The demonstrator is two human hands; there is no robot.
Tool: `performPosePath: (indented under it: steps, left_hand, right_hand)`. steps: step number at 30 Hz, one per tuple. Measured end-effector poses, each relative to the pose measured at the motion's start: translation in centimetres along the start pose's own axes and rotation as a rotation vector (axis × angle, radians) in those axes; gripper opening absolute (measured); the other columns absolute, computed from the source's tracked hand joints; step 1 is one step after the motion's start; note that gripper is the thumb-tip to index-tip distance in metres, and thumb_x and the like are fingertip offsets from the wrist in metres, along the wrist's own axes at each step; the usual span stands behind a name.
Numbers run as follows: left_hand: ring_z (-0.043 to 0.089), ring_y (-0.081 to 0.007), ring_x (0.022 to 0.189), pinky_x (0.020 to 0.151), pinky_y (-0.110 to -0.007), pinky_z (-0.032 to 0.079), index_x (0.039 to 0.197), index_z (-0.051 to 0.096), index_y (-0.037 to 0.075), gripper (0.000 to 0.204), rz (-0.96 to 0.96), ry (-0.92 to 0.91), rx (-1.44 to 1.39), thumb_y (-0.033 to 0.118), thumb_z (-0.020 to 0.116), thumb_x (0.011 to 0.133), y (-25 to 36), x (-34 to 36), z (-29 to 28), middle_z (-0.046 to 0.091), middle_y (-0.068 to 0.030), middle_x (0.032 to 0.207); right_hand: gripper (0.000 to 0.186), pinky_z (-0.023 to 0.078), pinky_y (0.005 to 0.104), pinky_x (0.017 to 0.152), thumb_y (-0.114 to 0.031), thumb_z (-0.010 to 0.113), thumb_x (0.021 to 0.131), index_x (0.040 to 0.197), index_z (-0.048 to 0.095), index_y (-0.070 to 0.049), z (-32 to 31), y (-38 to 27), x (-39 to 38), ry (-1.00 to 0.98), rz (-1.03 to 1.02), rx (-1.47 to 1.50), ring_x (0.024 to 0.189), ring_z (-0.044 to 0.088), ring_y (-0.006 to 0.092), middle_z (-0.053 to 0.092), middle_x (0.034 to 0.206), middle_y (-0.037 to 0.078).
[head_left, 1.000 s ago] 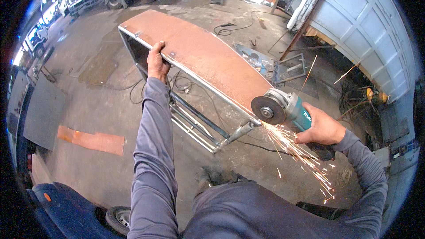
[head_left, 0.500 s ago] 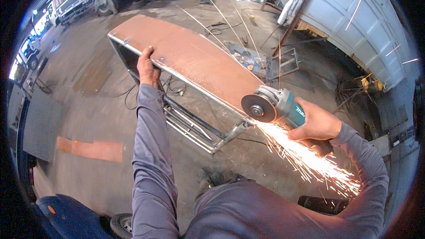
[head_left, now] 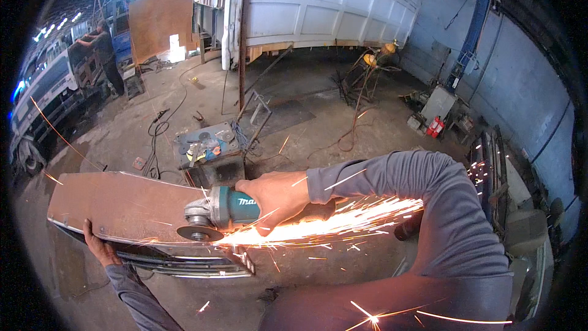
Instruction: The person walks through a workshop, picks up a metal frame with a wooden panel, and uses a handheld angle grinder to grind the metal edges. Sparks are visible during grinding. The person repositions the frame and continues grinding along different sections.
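Observation:
A teal angle grinder (head_left: 237,206) is in my right hand (head_left: 283,197), whose fingers wrap round its body. Its thin disc touches the near edge of a brown, rusty sheet-metal panel (head_left: 116,203), close to the panel's right end. Bright sparks (head_left: 331,227) stream rightward from the contact, passing below my right forearm. At the panel's near left edge, my left hand (head_left: 100,246) grips the rim with the thumb on top; its other fingers are partly hidden. Metal bars of a frame (head_left: 190,265) show beneath the panel.
Behind the panel stands a low table (head_left: 214,146) with items on it, beside cables (head_left: 160,127) on the floor. A large white truck body (head_left: 324,6) fills the back. Another person (head_left: 109,61) stands by a vehicle at far left. A red canister (head_left: 435,127) sits at right.
The view has swung to the right, so panel and hands appear lower and farther left. The grinder's disc lies flatter, and its sparks now fly rightward rather than down to the right.

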State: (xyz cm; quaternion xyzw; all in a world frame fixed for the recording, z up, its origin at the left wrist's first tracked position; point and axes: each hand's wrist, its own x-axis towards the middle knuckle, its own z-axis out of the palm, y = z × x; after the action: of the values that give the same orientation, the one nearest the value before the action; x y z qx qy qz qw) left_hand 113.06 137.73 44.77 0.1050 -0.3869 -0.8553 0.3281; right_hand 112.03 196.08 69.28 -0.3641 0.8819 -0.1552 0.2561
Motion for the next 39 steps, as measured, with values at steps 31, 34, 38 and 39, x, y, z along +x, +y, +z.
performPosePath:
  steps: [31,34,38,39]
  left_hand:
    - [0.068,-0.0268,0.08,0.059,-0.044,0.056,0.11,0.059,0.004,0.026,0.072,0.148,-0.179,0.014,0.065,0.087,0.8,-3.2,5.0,0.064,-0.0088,0.096]
    - [0.068,-0.0269,0.08,0.06,-0.044,0.056,0.11,0.059,0.004,0.026,0.149,0.102,-0.171,0.014,0.065,0.087,0.2,-3.5,6.7,0.064,-0.0091,0.095]
    - [0.067,-0.0261,0.08,0.06,-0.043,0.056,0.109,0.059,0.005,0.026,0.138,0.155,-0.145,0.016,0.066,0.086,0.9,-3.8,6.5,0.064,-0.0087,0.095]
    - [0.067,-0.0258,0.08,0.06,-0.043,0.056,0.109,0.059,0.005,0.026,0.13,0.156,-0.128,0.016,0.066,0.086,1.0,-3.7,6.3,0.063,-0.0084,0.095]
  right_hand:
    - [0.086,0.05,0.0359,0.093,-0.021,0.086,0.068,0.142,0.048,-0.001,0.2,-1.6,1.0,-0.024,0.064,0.183,0.102,0.066,0.0245,0.069,0.116,0.017]
    - [0.09,0.05,0.0368,0.092,-0.025,0.087,0.065,0.142,0.048,-0.001,0.5,0.6,0.7,-0.004,0.033,0.268,0.101,0.067,0.0261,0.069,0.114,0.018]
    - [0.093,0.05,0.0394,0.093,-0.029,0.089,0.063,0.142,0.048,-0.002,0.5,-1.0,1.3,-0.012,0.068,0.079,0.1,0.067,0.0315,0.069,0.113,0.02]
    - [0.093,0.049,0.0398,0.093,-0.03,0.089,0.063,0.142,0.048,-0.002,0.5,-0.8,1.2,0.003,0.042,0.086,0.1,0.067,0.0323,0.069,0.113,0.02]
